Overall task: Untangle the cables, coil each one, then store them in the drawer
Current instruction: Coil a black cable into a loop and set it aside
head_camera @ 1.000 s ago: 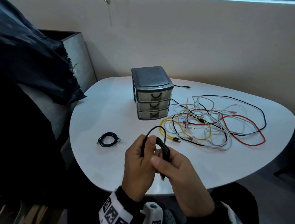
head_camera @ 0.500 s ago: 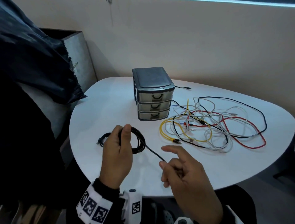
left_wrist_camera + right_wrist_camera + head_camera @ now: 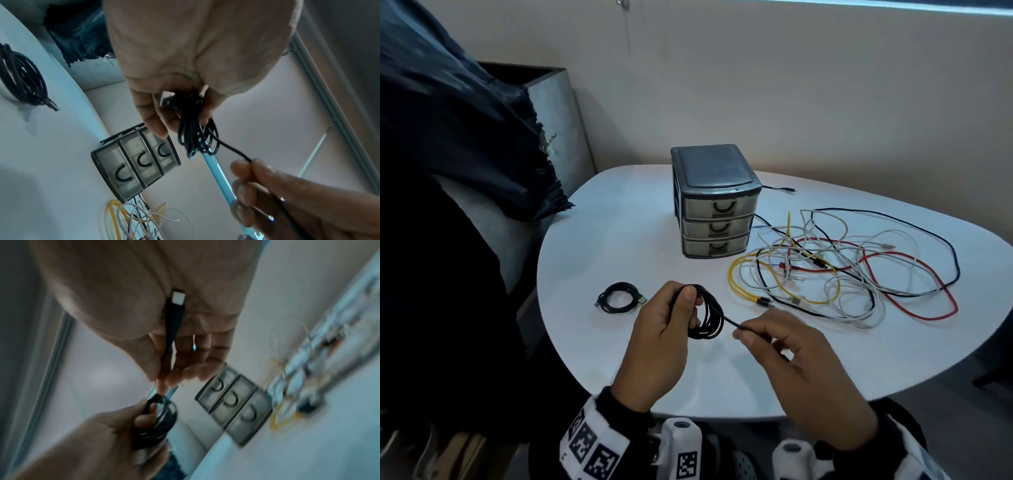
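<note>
Starting at the left of the white oval tabletop (image 3: 619, 359), I see one finished black cable coil (image 3: 619, 296) lying flat with its plug end sticking out; I count that one as coiled but not yet stored.

Just to its right, above the table's near edge, my left hand (image 3: 664, 339) grips a second bundle of thin black cable loops (image 3: 707, 317), thumb and curled fingers closed round the top of the loops. The left wrist view shows one metal plug tucked in under those fingers. A short free tail runs from the loops across to my right hand (image 3: 801, 373), whose thumb and forefinger pinch it while the other fingers curl loosely. The right wrist view, though blurred, shows the tail's dark USB plug (image 3: 175, 311) lying against the palm. I judge this coil nearly done: only that last length remains to be wrapped or tucked in.

Further back, near the table's middle, stands the small grey three-drawer plastic organiser (image 3: 714, 202). All three drawers look closed, so nothing appears to have been stored yet.

To the right of it sprawls the loose tangle of yellow, white, red and black cables (image 3: 842, 270), crossing over one another on the tabletop. That heap is most of the remaining work: separating, coiling, then loading everything into a drawer.
</note>
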A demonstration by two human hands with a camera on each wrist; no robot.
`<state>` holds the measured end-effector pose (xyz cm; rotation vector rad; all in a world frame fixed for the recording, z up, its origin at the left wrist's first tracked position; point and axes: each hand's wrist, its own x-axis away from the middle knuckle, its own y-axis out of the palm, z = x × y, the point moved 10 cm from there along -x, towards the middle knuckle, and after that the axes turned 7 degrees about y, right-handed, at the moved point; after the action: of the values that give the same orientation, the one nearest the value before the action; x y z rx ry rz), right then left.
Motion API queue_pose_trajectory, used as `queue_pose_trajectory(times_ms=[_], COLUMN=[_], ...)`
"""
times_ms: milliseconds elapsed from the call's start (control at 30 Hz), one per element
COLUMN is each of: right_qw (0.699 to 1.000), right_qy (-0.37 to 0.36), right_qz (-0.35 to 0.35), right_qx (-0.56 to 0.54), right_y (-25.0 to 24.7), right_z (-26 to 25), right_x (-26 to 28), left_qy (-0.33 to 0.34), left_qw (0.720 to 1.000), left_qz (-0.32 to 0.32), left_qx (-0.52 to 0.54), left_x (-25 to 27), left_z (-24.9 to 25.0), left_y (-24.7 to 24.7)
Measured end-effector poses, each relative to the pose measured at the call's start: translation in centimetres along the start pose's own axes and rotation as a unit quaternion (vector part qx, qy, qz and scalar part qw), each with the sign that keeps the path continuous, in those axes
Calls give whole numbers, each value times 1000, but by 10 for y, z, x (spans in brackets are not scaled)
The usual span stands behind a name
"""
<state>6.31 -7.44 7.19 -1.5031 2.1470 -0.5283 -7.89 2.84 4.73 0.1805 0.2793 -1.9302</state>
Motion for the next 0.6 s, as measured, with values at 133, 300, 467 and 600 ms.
queue_pose_trajectory(times_ms=[133, 300, 467, 600], right_qw=[950, 995, 905, 862], right_qy=[-52, 60, 192, 194], right_qz=[-7, 6, 15, -73], right_qx=[308, 84, -379, -463], right_y=[7, 0, 12, 33], right_z=[9, 24, 24, 13], right_x=[-5, -18, -19, -22], left_qy=[-29, -110, -182, -253], left_qw=[999, 986, 950, 893], left_qz=[-12, 7, 25, -25], left_qx=[9, 125, 251, 372], left_x=[1, 7, 11, 17], left_z=[-3, -11, -19, -19], left_y=[7, 15, 19, 32])
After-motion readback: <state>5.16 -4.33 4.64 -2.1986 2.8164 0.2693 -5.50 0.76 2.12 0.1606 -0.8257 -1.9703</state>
